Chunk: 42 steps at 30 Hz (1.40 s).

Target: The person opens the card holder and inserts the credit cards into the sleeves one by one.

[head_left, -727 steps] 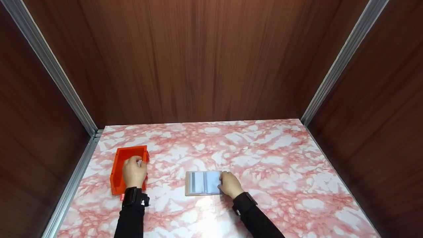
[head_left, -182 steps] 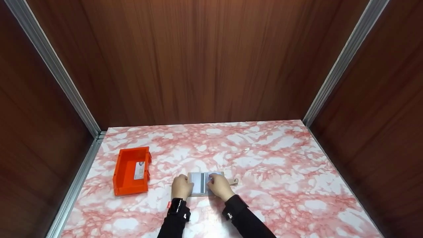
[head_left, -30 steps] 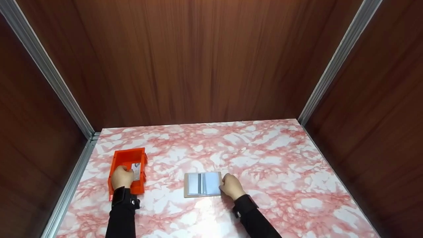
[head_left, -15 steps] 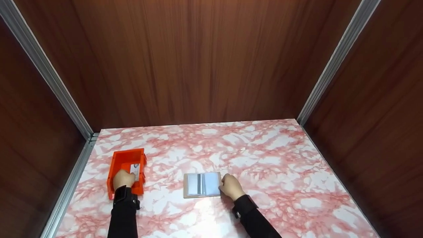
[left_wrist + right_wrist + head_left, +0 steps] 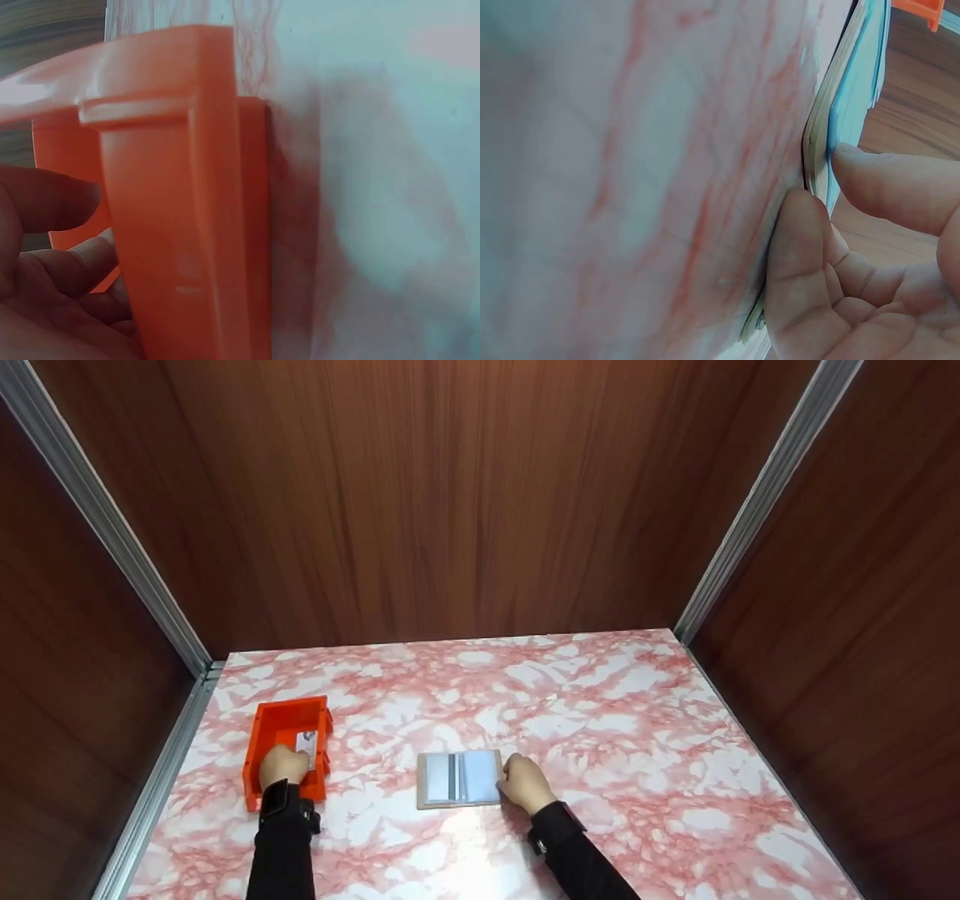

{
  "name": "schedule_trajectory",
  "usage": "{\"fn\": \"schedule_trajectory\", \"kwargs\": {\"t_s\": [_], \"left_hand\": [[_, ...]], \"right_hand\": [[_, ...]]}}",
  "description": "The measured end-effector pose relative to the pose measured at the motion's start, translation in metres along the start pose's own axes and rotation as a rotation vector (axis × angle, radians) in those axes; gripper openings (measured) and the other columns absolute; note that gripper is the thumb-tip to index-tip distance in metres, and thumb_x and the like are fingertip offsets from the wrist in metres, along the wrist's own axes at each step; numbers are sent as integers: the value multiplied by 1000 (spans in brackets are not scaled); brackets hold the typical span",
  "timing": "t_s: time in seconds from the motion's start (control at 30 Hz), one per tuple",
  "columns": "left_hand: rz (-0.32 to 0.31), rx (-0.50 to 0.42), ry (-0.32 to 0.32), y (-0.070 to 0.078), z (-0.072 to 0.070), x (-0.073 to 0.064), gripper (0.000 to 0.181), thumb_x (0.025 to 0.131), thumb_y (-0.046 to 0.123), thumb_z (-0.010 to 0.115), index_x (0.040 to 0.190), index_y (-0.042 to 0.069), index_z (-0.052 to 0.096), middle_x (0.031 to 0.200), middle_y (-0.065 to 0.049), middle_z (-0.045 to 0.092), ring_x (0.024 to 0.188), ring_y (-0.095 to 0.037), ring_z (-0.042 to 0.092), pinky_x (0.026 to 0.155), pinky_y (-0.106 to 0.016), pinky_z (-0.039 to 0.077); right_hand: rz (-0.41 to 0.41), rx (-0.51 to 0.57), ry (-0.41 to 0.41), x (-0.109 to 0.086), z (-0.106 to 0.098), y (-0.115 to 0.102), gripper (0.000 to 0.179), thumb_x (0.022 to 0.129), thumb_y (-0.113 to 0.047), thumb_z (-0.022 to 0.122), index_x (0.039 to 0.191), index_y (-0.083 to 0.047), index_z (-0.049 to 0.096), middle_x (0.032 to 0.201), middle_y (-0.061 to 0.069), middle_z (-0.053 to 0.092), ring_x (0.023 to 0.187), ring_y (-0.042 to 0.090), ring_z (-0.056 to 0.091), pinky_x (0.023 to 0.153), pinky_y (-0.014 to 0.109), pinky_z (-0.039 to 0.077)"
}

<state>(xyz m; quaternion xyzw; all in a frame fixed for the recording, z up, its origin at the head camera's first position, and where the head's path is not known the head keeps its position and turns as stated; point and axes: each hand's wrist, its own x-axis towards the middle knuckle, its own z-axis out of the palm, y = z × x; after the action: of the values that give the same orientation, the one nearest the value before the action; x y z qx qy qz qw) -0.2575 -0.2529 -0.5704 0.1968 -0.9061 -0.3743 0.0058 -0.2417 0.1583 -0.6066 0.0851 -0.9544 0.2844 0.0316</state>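
My left hand (image 5: pixel 283 765) is inside the orange bin (image 5: pixel 289 709), close to a small white printed card (image 5: pixel 305 741) lying there. In the left wrist view, thumb and fingers (image 5: pixel 60 202) are apart, and the bin wall hides some fingertips. A card holder (image 5: pixel 422 780) with a tan cover and clear sleeves lies spread on the table. My right hand (image 5: pixel 526 784) holds its right edge; in the right wrist view, the thumb rests on the bluish sleeve (image 5: pixel 847 120) and the forefinger lies against the cover's edge.
The table (image 5: pixel 600 720) has a red and white marbled top. Dark wood panels (image 5: pixel 480 510) stand at the back and both sides, with metal rails (image 5: pixel 127 525) at the corners.
Since about six seconds ago, my left hand has gone from the card holder into the bin, and my right hand to the holder's right edge. Over the last second, the left hand shifts slightly.
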Motion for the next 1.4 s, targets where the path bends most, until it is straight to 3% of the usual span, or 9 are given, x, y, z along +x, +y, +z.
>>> {"fn": "schedule_trajectory", "kwargs": {"t_s": [0.33,0.67,0.9,1.13,1.4], "left_hand": [[-81,-54,-28,-1,-1,2,18,87,10,49,78,-4,56,70,-12,54,71,-32,54,68,-38,42],[-19,-44,19,-2,-1,3,22,86,12,49,72,-4,56,66,-13,53,68,-35,55,63,-38,42],[-29,-88,13,2,-1,4,21,86,11,50,74,-5,57,67,-12,53,67,-33,54,61,-35,42],[-51,-44,-22,5,-2,1,27,89,14,50,87,-11,60,77,-18,59,72,-35,56,65,-38,44],[-59,-29,-36,4,-2,1,26,90,15,49,85,-9,58,74,-16,56,73,-36,55,70,-42,44]], "right_hand": [[-10,2,9,0,1,0,19,73,-3,72,80,-3,54,70,4,51,64,22,50,62,38,46],[-19,4,-2,-1,0,0,19,76,-2,72,82,-1,55,72,5,52,66,23,51,63,39,46],[-18,-2,2,-1,1,1,19,76,-2,72,82,-1,55,71,5,52,65,22,51,63,39,46],[-15,-1,12,-1,2,1,17,75,-2,71,81,-2,54,70,4,51,64,22,50,62,39,45],[-25,-6,16,0,2,2,19,75,-2,72,81,-2,55,71,4,52,64,23,51,62,38,46]]}}
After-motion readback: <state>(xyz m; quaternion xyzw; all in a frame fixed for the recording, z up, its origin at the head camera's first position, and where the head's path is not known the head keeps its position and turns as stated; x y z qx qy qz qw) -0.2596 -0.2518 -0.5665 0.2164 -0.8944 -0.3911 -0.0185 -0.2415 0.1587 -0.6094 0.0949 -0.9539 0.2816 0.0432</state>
